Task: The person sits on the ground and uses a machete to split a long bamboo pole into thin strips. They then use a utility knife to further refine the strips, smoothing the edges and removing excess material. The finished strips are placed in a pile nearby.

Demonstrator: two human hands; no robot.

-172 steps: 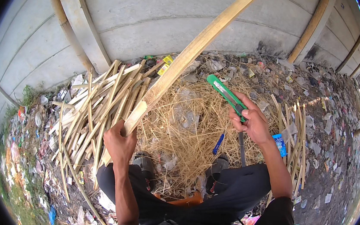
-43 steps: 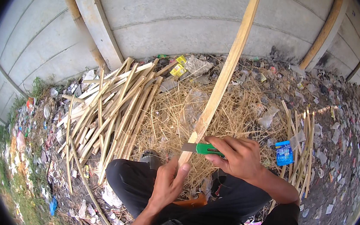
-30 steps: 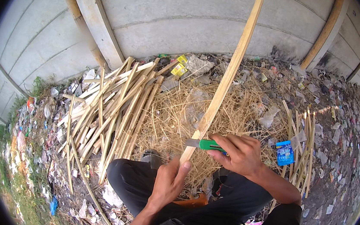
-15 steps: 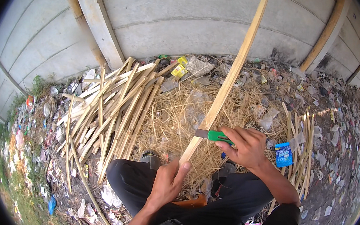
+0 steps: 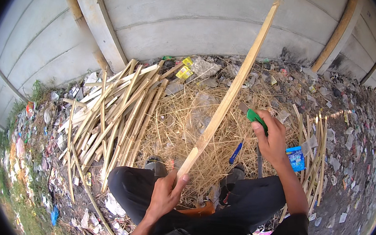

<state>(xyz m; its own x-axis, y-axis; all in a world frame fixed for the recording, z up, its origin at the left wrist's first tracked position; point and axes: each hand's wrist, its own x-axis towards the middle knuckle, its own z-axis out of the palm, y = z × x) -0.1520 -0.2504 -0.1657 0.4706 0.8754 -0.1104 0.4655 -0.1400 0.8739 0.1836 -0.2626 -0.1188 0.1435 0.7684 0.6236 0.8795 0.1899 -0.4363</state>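
Observation:
My left hand (image 5: 165,194) is closed around the lower end of a long, pale bamboo strip (image 5: 226,104), which slants up and away to the right. In my right hand (image 5: 271,138) is a green utility knife (image 5: 258,120), its blade out and pointing up to the left. The blade stands just right of the strip, apart from it. Thin curled shavings (image 5: 173,125) cover the ground beneath. A blue-handled tool (image 5: 236,153) lies on the shavings between the strip and my right hand.
A heap of split bamboo strips (image 5: 128,107) lies to the left, and a smaller bundle (image 5: 315,152) to the right beside a blue packet (image 5: 295,158). A concrete panel wall (image 5: 196,32) stands at the back. Litter (image 5: 348,146) is strewn over the soil.
My right hand has lifted the knife off the strip and moved it up and to the right. My left hand, with the strip, has shifted slightly down and left.

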